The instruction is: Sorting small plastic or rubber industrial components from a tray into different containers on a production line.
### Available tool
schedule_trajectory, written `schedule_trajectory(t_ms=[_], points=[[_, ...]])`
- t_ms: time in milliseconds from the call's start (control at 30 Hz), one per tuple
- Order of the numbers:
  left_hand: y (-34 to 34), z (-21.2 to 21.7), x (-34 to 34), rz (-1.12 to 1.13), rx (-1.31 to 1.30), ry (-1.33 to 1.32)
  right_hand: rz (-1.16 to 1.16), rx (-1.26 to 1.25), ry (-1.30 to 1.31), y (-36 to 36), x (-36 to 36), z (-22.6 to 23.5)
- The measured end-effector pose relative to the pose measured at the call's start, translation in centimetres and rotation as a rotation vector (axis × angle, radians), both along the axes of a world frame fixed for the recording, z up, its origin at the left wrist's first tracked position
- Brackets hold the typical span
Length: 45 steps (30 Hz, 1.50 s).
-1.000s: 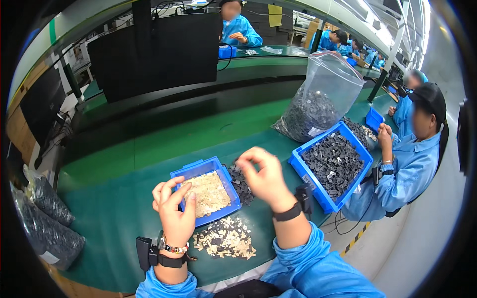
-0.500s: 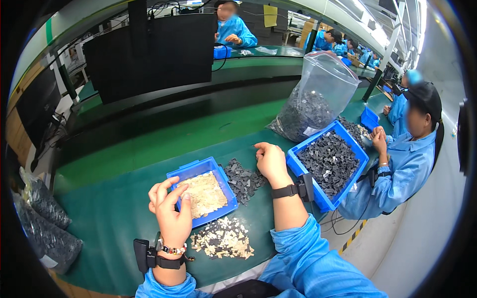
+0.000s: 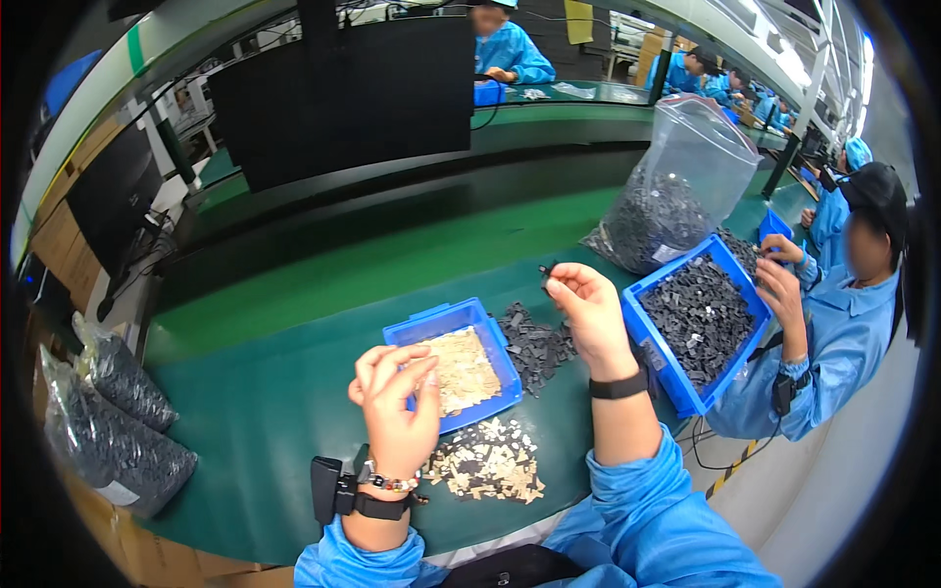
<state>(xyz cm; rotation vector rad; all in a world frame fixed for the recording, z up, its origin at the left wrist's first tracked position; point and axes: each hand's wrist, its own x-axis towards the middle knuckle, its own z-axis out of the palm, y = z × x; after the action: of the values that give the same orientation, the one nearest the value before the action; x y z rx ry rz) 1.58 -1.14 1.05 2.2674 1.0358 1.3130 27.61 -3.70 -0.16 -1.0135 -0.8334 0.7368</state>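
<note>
My right hand (image 3: 591, 312) is raised above the loose dark pile, pinching a small black plastic piece (image 3: 548, 272) between thumb and fingertips. My left hand (image 3: 400, 402) hovers at the near left side of a blue tray (image 3: 506, 367), its fingers loosely bent and apart, with nothing visible in them. Thin beige pieces (image 3: 467, 370) cover the tray's bottom. Right beside the tray lies a heap of black plastic pieces (image 3: 530, 345). In front of it, a mixed pile of beige, white and black bits (image 3: 487, 461) spreads over the green table.
A larger blue bin (image 3: 647, 328) of black pieces stands at right, with a clear bag (image 3: 667, 211) of black parts behind it. Filled bags (image 3: 127, 441) lie far left. A dark monitor (image 3: 343, 108) hangs ahead. A co-worker (image 3: 833, 314) sits close on the right.
My right hand has risen and turned, and a black piece now shows in its fingertips. My left hand stays near the tray. The whole view has shifted, moving the scene rightward.
</note>
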Motion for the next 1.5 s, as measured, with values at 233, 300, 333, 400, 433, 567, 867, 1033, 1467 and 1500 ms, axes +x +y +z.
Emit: schedule_trajectory(t_ms=[233,300,333,400,433,567,867,1033,1467,1500], points=[[-1.0,1.3,0.0,-0.144,0.297,-0.024,0.549,0.102,0.318,-2.7,-7.4,2.4],[-0.9,1.2,0.1,-0.204,0.255,-0.076,0.495,0.074,0.193,-2.9,-8.7,2.5],[-0.8,1.0,0.2,-0.217,0.253,-0.112,0.426,0.046,0.055,-2.8,-9.2,2.3],[-0.9,0.8,0.4,-0.197,0.243,-0.126,0.443,0.05,0.088,-2.7,-9.9,1.7],[-0.8,0.6,0.5,-0.184,0.236,-0.153,0.464,0.045,0.134,-2.6,-10.0,1.5],[-0.5,0.3,0.2,-0.175,0.279,-0.139,0.458,0.008,0.144,-2.5,-10.9,1.4],[-0.2,-0.3,0.4,-0.233,0.167,-0.217,0.376,0.05,0.079,-2.8,-10.7,1.4],[0.3,0.0,0.3,-0.234,0.144,-0.184,0.352,0.011,-0.069,-3.0,-9.9,1.9],[0.4,0.1,0.2,-0.21,0.175,-0.04,0.209,-0.117,-0.401,-3.0,-10.2,2.2],[0.3,0.1,0.3,-0.205,0.185,-0.028,0.172,-0.088,-0.398,-2.9,-10.3,2.0]])
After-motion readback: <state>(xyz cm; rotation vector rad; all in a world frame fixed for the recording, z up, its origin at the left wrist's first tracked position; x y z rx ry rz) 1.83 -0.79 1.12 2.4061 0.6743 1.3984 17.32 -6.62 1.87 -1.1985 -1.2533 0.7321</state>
